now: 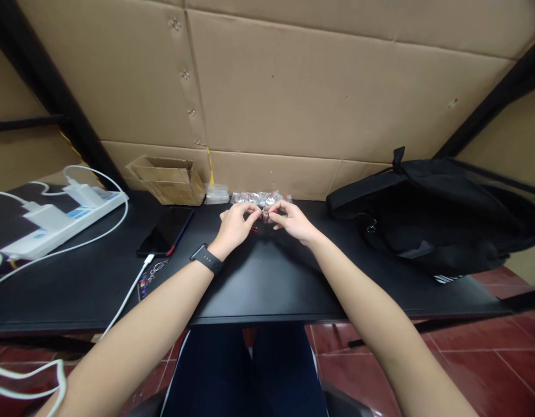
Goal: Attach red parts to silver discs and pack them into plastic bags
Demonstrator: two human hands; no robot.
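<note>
Far left, power strip [28, 245] with chargers plugged in; white cable [127, 295] drops over the near edge of the table [263, 278], close to your left forearm. Snag it with that arm and you could drag the phone [167, 230]. Cardboard box [176, 185] stands open behind the phone, keychain [157, 267] lies on the near side, low knock risk. Clear plastic stack [217, 194] sits far, just left of the packets [250, 197]; a stray knuckle could push these loose.

Your left hand [236, 226] has thumb and forefinger pinched together at the left side of the small shiny piece [264, 215], mid-table, far side, in front of the packets. Can't tell exactly what it is. Red bit [253, 229] shows just below your left fingers; a brush could lose it. Your right hand [293, 221] pinches the piece's right side. Fingertip-only grip: uneven pull or slick plastic could make it slip. Right, black bag [424, 214], well apart; slumping is the only worry.
</note>
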